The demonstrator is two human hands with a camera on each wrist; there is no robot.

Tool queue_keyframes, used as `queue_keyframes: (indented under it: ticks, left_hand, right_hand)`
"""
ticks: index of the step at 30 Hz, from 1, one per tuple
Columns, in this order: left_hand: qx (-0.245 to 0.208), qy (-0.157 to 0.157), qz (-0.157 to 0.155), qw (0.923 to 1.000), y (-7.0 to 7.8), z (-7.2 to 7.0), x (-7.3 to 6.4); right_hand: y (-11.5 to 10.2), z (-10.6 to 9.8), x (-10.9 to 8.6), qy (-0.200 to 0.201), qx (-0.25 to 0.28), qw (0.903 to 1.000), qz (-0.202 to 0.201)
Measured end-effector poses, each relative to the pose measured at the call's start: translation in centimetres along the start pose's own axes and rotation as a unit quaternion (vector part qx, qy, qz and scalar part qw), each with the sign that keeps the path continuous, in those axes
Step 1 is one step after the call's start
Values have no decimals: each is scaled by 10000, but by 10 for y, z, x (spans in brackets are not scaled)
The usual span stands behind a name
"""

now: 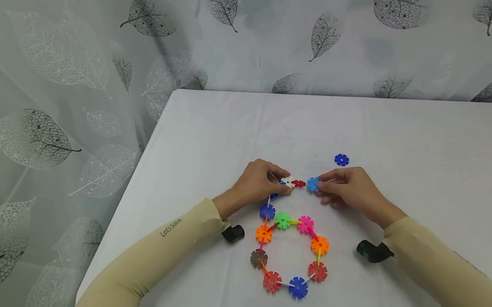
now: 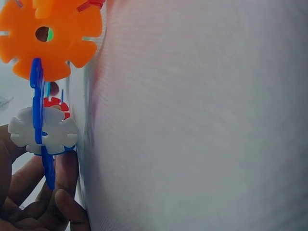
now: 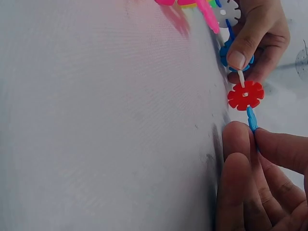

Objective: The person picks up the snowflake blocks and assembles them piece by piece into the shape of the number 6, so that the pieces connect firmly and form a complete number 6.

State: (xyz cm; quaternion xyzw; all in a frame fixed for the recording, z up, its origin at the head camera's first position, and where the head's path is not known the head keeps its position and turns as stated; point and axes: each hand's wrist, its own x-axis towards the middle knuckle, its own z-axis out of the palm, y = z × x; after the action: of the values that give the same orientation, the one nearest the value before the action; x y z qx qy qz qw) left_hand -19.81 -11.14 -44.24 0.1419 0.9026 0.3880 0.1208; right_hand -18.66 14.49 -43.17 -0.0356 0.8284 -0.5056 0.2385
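My left hand (image 1: 263, 178) pinches a white notched plastic disc (image 1: 289, 181) at the end of a chain of interlocking discs. Fitted to that white piece is a red disc (image 3: 246, 95), standing at right angles to it. Between thumb and fingertips, my right hand (image 1: 352, 189) holds a light blue disc (image 3: 252, 118). Its edge meets the lower rim of the red disc; how deep it sits there I cannot tell. Nearer me, the chain joins a closed ring of multicoloured discs, among them a pink disc (image 1: 305, 224) and a brown disc (image 1: 259, 258), lying on the table.
A loose dark blue disc (image 1: 341, 160) lies beyond my right hand on the white-covered table (image 1: 432, 152). Black devices, one at the left wrist (image 1: 233, 233) and one at the right wrist (image 1: 373, 251), flank the ring. A leaf-patterned curtain (image 1: 263, 53) borders the table's back and left side.
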Motion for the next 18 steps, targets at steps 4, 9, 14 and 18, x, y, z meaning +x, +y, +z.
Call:
queue_keyframes:
  ticks: [4,9,14,18]
  left_hand:
    - [-41,-3,4,10000,0,0,0]
    - [-66,-14,28,10000,0,0,-1]
    - [-120,-5,36,9999,0,-1,-1]
    - [-162,6,27,9999,0,-2,-2]
  right_hand:
    - [0,1,2,20,27,10000,37]
    - [1,1,1,20,146,9999,82]
    - [-1,3,0,-3,185,9998,84]
    - [-3,4,-1,16,272,9996,125]
